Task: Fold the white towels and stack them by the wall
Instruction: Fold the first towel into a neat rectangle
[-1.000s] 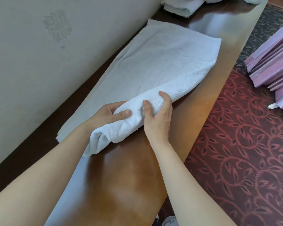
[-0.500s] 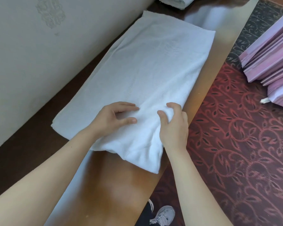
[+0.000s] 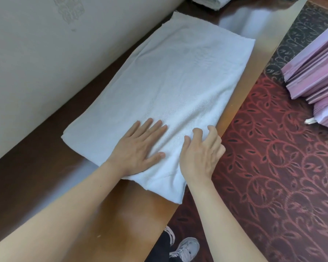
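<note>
— On the table (image 3: 102, 214), beside the wall (image 3: 45, 63), the towel (image 3: 169, 87) lies folded flat. And the left hand (image 3: 138, 150)?
— Palm down, fingers straight, pressing its near end. The right hand (image 3: 201, 156) curls, pinching the edge alongside.

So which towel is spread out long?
The big white towel under the left hand and right hand. The folded towels at the far end are small bundles.

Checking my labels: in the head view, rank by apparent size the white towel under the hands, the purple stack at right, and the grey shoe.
1. white towel, by far the largest
2. purple stack, though the frame edge crops it
3. grey shoe, smallest
</note>
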`<action>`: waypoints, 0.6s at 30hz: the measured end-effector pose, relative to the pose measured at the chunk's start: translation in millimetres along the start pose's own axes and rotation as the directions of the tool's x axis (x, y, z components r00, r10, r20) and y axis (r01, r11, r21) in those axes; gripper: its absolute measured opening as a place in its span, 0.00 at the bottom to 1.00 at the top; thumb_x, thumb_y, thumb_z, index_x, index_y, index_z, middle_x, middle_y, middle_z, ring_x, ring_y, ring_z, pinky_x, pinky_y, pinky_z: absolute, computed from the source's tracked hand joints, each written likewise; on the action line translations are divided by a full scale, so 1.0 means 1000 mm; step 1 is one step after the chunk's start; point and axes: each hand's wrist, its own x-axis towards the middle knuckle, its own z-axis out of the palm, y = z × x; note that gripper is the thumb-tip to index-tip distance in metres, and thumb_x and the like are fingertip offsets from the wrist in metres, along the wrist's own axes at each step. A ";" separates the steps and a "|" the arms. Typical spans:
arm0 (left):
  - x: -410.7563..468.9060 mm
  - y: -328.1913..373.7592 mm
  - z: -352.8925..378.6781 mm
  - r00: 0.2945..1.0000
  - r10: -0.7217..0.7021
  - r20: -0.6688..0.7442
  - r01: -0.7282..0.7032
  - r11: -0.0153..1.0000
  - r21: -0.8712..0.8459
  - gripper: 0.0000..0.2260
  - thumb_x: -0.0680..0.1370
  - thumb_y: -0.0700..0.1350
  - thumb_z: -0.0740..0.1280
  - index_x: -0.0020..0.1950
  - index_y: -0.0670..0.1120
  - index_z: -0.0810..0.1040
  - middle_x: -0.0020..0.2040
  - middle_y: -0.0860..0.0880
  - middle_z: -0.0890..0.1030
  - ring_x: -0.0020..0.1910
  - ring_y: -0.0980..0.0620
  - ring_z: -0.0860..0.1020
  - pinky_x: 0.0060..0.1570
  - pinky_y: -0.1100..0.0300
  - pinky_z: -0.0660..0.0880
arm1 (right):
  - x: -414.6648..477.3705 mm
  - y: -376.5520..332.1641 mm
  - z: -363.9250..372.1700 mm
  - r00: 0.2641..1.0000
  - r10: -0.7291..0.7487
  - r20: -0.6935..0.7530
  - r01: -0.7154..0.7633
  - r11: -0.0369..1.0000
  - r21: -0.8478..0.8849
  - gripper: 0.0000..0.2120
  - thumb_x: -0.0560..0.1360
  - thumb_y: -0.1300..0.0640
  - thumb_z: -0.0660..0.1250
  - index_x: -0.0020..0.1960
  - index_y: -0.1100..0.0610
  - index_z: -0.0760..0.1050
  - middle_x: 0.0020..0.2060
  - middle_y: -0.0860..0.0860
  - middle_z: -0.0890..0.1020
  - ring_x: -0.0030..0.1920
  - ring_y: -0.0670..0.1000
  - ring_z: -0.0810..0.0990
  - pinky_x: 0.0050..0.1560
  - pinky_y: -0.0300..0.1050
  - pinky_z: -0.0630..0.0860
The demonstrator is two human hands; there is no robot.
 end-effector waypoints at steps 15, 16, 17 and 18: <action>-0.005 -0.087 -0.026 0.823 -0.566 -0.050 0.564 0.824 -0.045 0.28 0.80 0.68 0.45 0.80 0.64 0.47 0.81 0.57 0.42 0.80 0.51 0.40 0.77 0.44 0.40 | -0.010 -0.009 0.019 0.925 -0.244 0.293 0.280 0.956 -0.087 0.35 0.81 0.36 0.45 0.81 0.55 0.52 0.78 0.63 0.57 0.77 0.68 0.54 0.75 0.67 0.51; -0.003 -0.089 -0.027 0.817 -0.574 -0.054 0.572 0.819 -0.046 0.28 0.80 0.68 0.46 0.79 0.64 0.48 0.81 0.57 0.43 0.80 0.50 0.42 0.76 0.44 0.44 | -0.011 -0.010 0.018 0.921 -0.249 0.299 0.287 0.954 -0.090 0.35 0.81 0.35 0.46 0.81 0.54 0.52 0.78 0.65 0.56 0.77 0.69 0.53 0.75 0.68 0.50; -0.002 -0.090 -0.027 0.817 -0.572 -0.070 0.570 0.820 -0.046 0.27 0.81 0.67 0.48 0.79 0.64 0.50 0.81 0.57 0.45 0.79 0.49 0.45 0.74 0.44 0.47 | -0.012 -0.011 0.018 0.919 -0.253 0.302 0.294 0.951 -0.096 0.36 0.80 0.34 0.46 0.81 0.54 0.52 0.77 0.66 0.55 0.76 0.70 0.53 0.74 0.69 0.50; -0.001 -0.091 -0.028 0.816 -0.569 -0.105 0.566 0.822 -0.059 0.26 0.81 0.66 0.51 0.79 0.63 0.54 0.81 0.56 0.48 0.78 0.48 0.50 0.72 0.44 0.51 | -0.013 -0.012 0.018 0.916 -0.259 0.306 0.303 0.947 -0.104 0.37 0.80 0.33 0.46 0.81 0.54 0.51 0.77 0.66 0.55 0.76 0.71 0.53 0.74 0.70 0.50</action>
